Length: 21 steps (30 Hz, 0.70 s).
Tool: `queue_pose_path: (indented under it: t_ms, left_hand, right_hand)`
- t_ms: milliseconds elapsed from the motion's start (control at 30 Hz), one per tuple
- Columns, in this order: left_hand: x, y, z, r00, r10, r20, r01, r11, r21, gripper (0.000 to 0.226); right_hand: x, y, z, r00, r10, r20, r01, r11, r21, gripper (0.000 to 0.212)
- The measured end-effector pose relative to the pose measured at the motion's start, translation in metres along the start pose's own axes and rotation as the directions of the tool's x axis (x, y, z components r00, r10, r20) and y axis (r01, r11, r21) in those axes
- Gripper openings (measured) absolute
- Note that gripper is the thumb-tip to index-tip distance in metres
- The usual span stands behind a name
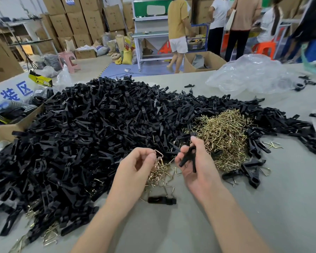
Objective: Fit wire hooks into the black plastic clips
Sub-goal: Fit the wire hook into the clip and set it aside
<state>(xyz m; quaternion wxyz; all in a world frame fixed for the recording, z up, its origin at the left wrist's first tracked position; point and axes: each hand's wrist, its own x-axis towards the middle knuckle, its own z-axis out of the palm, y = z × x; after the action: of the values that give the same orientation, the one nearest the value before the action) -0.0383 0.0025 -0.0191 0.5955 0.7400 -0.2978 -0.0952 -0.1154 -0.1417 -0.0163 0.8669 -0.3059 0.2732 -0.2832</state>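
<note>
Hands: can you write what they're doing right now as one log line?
left hand: pinches wire hook | right hand: holds black clip | fit: not yet, parts apart | table: clip pile, hook pile

both bare forearms reach forward from the lower edge, angling slightly toward each other. the left hand (135, 167) has its fingers curled, thumb and forefinger pinching a wire hook (158, 157). the right hand (199, 167), just beside it, has its palm turned inward and grips a black clip (189, 157). the hands do not touch.
</note>
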Motion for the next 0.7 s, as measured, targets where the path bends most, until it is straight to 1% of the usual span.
queue_pose_path:
  t_ms: [33, 100, 133, 200, 267, 333, 433, 533, 633, 700]
  left_hand:
    - [0.002, 0.000, 0.000, 1.000, -0.030, -0.003, 0.030, 0.997, -0.069, 0.009]
    - [0.002, -0.001, 0.000, 0.998, -0.064, -0.004, 0.063, 0.986, -0.154, 0.015]
    - [0.002, -0.001, 0.001, 0.998, -0.063, -0.009, 0.061, 0.983, -0.171, 0.019]
    - [0.001, -0.001, 0.001, 0.998, -0.053, -0.023, 0.048, 0.984, -0.170, 0.026]
    - [0.001, 0.000, 0.000, 0.998, -0.049, -0.042, 0.043, 0.988, -0.149, 0.026]
    - [0.000, -0.001, -0.001, 0.997, -0.042, -0.070, 0.031, 0.989, -0.142, 0.023]
    - [0.000, 0.001, -0.001, 0.995, -0.050, -0.084, 0.034, 0.983, -0.182, 0.019]
    - [-0.001, 0.001, 0.000, 0.997, -0.062, -0.052, 0.050, 0.975, -0.216, 0.010]
    - [-0.001, 0.002, -0.001, 0.998, -0.057, -0.018, 0.053, 0.980, -0.194, 0.006]
    - [-0.001, 0.002, -0.002, 0.999, -0.038, -0.031, 0.033, 0.988, -0.148, 0.006]
  right_hand:
    - [0.000, 0.001, 0.001, 1.000, -0.016, 0.019, 0.018, 0.993, -0.116, 0.025]
    - [-0.003, 0.005, 0.002, 0.993, -0.053, 0.106, 0.089, 0.924, -0.373, 0.026]
    - [-0.004, 0.006, 0.003, 0.984, -0.066, 0.165, 0.136, 0.875, -0.465, 0.027]
    - [-0.009, 0.009, 0.004, 0.959, -0.055, 0.278, 0.208, 0.804, -0.557, 0.030]
    - [-0.013, 0.010, 0.006, 0.928, -0.015, 0.372, 0.246, 0.775, -0.582, 0.028]
    - [-0.014, 0.010, 0.006, 0.901, -0.006, 0.434, 0.282, 0.768, -0.575, 0.024]
    - [-0.014, 0.011, 0.006, 0.889, -0.028, 0.457, 0.322, 0.747, -0.582, 0.017]
    - [-0.012, 0.012, 0.005, 0.875, -0.077, 0.478, 0.380, 0.722, -0.578, 0.016]
    - [-0.010, 0.012, 0.002, 0.860, -0.149, 0.488, 0.441, 0.699, -0.563, 0.016]
    - [-0.009, 0.011, 0.000, 0.858, -0.153, 0.490, 0.448, 0.689, -0.570, 0.014]
